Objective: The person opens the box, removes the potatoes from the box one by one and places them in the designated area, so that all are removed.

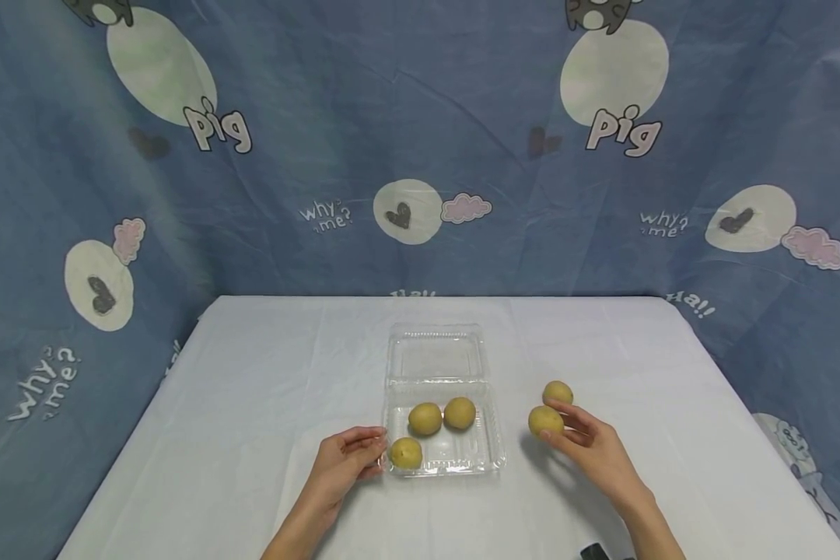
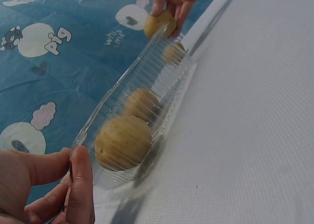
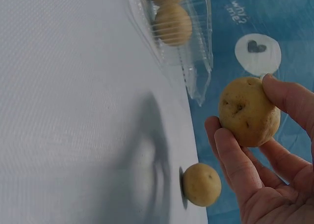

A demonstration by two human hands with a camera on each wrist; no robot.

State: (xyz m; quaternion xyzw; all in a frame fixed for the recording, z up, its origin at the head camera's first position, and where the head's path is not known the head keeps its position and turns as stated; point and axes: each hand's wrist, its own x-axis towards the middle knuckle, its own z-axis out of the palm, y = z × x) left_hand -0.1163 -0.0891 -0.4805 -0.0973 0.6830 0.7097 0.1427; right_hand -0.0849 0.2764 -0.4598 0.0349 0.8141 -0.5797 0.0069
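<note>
A clear plastic clamshell box [image 1: 448, 471] lies with its lid folded back on the white table, and 3 potatoes rest in its base: one at the front left [image 1: 406, 453], two farther back. My left hand [image 1: 350, 463] pinches the box's left rim between thumb and fingers, as the left wrist view also shows. To the right of the box, my right hand [image 1: 595, 451] holds a potato [image 3: 248, 111] above the table between its thumb and fingertips. Another potato [image 3: 201, 185] sits on the table just behind that hand.
The box's lid [image 1: 437, 354] lies toward the far side of the table [image 1: 287, 350]. A blue printed cloth [image 1: 336, 117] hangs behind the table and down its sides. A small black object [image 1: 593, 552] shows at the bottom edge, beside the right forearm.
</note>
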